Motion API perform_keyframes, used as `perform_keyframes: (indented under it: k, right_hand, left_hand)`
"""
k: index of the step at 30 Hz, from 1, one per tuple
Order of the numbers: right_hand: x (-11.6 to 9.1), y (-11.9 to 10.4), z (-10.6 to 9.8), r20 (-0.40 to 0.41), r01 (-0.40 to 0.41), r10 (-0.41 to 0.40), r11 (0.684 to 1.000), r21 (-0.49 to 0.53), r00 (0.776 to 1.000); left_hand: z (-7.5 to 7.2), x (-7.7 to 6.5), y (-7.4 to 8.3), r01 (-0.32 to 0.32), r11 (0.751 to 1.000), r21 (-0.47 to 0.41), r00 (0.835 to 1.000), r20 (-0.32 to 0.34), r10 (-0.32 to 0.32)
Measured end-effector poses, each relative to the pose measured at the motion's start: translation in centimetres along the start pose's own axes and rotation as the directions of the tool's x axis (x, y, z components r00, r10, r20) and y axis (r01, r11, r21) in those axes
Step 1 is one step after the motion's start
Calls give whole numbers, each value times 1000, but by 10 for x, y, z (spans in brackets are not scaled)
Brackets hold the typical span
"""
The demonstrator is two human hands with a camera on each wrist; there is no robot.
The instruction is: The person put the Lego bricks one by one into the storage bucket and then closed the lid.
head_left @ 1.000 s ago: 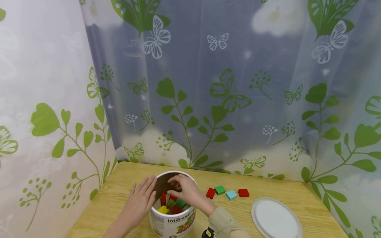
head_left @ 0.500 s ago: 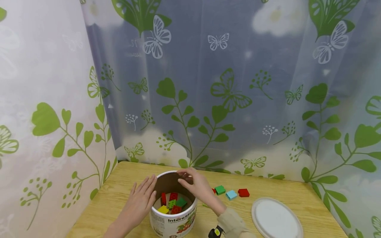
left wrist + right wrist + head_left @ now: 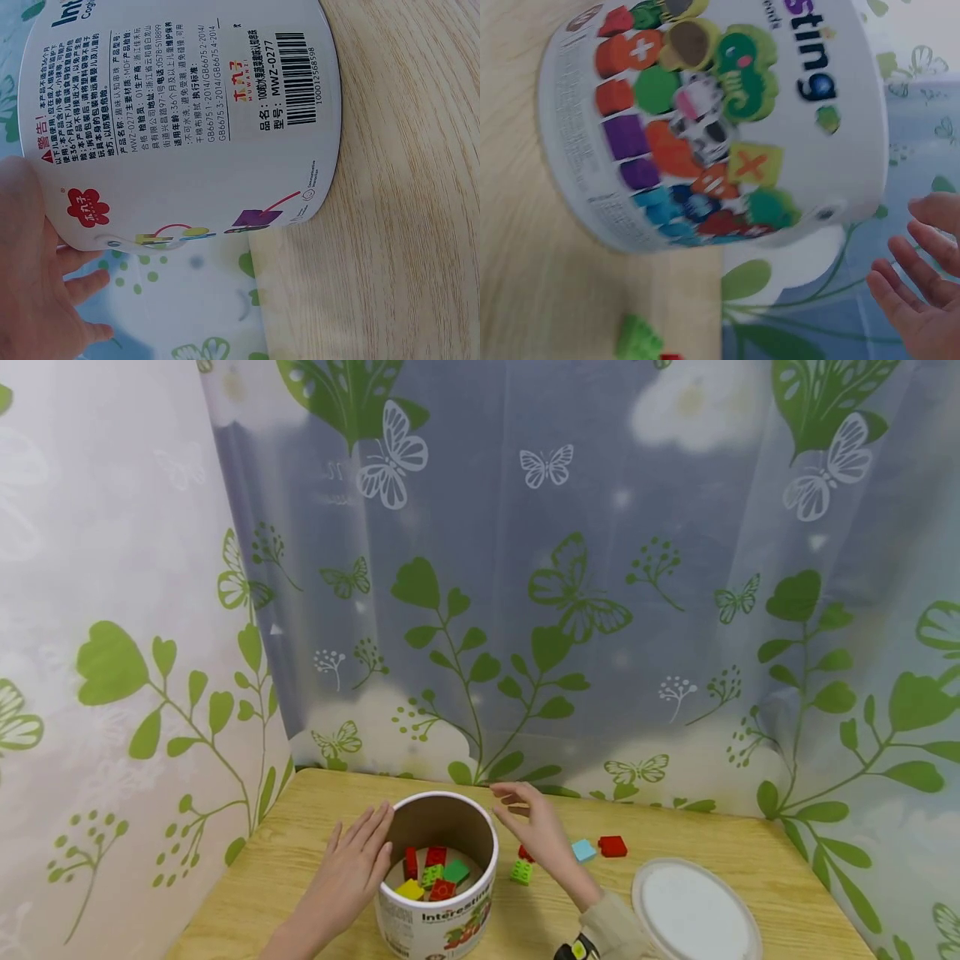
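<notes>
A round white tub (image 3: 435, 931) with a printed label stands on the table, holding several building blocks, among them a yellow block (image 3: 410, 890) and a green block (image 3: 456, 871). My left hand (image 3: 347, 877) rests flat against the tub's left side, fingers straight at the rim. To the right of the rim my right hand (image 3: 536, 827) hovers with relaxed fingers and nothing in them; the right wrist view shows its palm (image 3: 922, 277) apart from the tub. Below it on the table lies a light green block (image 3: 522, 872), with a red block (image 3: 526, 853) partly hidden behind the hand.
Farther right lie a light blue block (image 3: 583, 851) and a red block (image 3: 612, 846). A round white lid (image 3: 697, 910) lies flat at the table's right. A patterned curtain (image 3: 480, 610) hangs close behind the table (image 3: 322, 802).
My right hand has come out of the tub and moved right, over the loose blocks. The light green block is now visible on the table. My left hand has stayed in place.
</notes>
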State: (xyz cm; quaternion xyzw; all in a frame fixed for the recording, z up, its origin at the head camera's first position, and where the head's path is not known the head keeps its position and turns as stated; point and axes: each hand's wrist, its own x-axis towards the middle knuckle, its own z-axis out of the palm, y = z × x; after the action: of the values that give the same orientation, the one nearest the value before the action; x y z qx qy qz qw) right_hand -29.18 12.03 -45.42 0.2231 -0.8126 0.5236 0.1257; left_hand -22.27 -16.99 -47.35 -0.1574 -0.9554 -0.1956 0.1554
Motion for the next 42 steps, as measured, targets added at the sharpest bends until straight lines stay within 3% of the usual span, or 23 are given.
perform_keyframes:
  k: [6,10,15,21,26,33,42]
  right_hand:
    - [-11,28,-6,-51,-72,71,997,-14,996]
    - [-20,46,-9,-40,-71,69,996,-60,997]
    - [-30,67,-10,28,-73,76,993,-95,997]
    - [-41,87,-6,151,-112,127,988,-109,980]
    - [-47,95,-5,202,-150,174,980,-127,964]
    - [-48,97,-5,240,-141,200,960,-243,950]
    - [-46,97,-1,242,-83,181,927,-365,953]
  left_hand:
    - [0,0,0,1,1000,-12,1000,0,-1]
    - [1,0,0,0,1000,-9,1000,-2,0]
    - [1,0,-1,1,1000,-6,1000,-2,-1]
    - [2,0,-2,10,1000,-6,1000,7,-10]
    - [2,1,-3,13,1000,-6,1000,19,-13]
    - [3,1,-3,1,1000,9,1000,1,-1]
    - [3,1,-3,-1,1000,7,1000,-4,1]
